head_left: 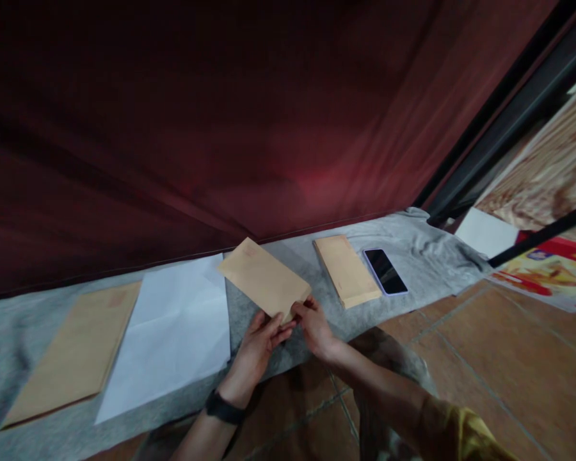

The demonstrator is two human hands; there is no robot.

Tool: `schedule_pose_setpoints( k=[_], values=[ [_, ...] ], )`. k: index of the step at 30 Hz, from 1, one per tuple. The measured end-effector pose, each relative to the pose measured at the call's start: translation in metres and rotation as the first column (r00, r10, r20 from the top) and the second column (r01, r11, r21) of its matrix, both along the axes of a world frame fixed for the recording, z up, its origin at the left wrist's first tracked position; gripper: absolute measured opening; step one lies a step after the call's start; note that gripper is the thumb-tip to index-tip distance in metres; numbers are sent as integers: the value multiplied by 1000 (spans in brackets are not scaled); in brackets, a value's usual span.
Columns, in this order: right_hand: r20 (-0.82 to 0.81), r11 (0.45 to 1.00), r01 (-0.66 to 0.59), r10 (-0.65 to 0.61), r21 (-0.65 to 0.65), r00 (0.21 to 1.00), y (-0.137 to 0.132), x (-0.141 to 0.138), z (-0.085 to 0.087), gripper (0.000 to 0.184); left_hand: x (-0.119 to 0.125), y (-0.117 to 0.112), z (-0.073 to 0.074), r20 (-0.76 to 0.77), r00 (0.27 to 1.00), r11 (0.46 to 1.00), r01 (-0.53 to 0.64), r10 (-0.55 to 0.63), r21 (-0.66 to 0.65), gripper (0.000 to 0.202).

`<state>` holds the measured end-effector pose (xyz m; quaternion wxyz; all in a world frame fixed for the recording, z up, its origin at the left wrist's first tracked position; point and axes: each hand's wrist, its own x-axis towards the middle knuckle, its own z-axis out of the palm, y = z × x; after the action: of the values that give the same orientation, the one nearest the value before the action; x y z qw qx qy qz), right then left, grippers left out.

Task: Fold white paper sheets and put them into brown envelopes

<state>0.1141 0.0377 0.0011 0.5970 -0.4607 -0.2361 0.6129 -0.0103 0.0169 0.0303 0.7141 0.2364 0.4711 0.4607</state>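
A small tan envelope point(265, 276) is tilted above the grey cloth, its near end pinched between both hands. My left hand point(262, 342), with a dark band on the wrist, grips the lower left edge, thumb on top. At the near right corner, the fingers of my right hand point(312, 323) press together on the envelope's end. To the right lies a stack of similar envelopes point(346, 269). Left of my hands sit white paper sheets point(177, 333) with faint creases, and beyond them larger tan envelopes point(77, 349).
A grey cloth point(415, 237) covers the narrow surface. On it, a phone point(386, 271) with a dark screen lies right of the envelope stack. Behind hangs a dark red curtain point(221, 128). Black bars point(504, 109) and a colourful printed box point(547, 269) stand at the right, over a tiled floor point(518, 346).
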Motion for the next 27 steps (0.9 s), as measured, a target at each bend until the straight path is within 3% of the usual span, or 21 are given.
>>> schedule_pose_setpoints(
  k=[9, 14, 17, 19, 22, 24, 27],
  values=[
    [53, 980, -200, 201, -16, 978, -2, 15, 10, 29, -14, 8, -3, -245, 969, 995, 56, -34, 82, 52],
    [113, 984, -164, 171, -69, 979, 3, 39, 3, 33, -26, 10, 0, -446, 892, 982, 139, -68, 129, 36],
    [315, 995, -96, 93, -3, 944, 10, 52, 2, 30, -31, 11, -3, -484, 865, 973, 206, -131, 105, 35],
    [535, 987, -97, 14, 127, 845, 11, 55, 3, 25, -33, 11, -5, -494, 854, 966, 241, -165, 94, 39],
    [782, 897, -325, -35, 299, 622, 7, 53, 7, 31, -34, 11, -6, -517, 834, 960, 269, -191, 79, 46],
    [879, 806, -508, -32, 304, 475, 1, 47, 8, 39, -33, 11, -6, -527, 823, 956, 285, -209, 66, 51],
    [970, 703, -677, -83, 219, 228, -5, 39, 2, 45, -33, 11, -8, -554, 795, 949, 315, -247, 30, 62]
  ],
)
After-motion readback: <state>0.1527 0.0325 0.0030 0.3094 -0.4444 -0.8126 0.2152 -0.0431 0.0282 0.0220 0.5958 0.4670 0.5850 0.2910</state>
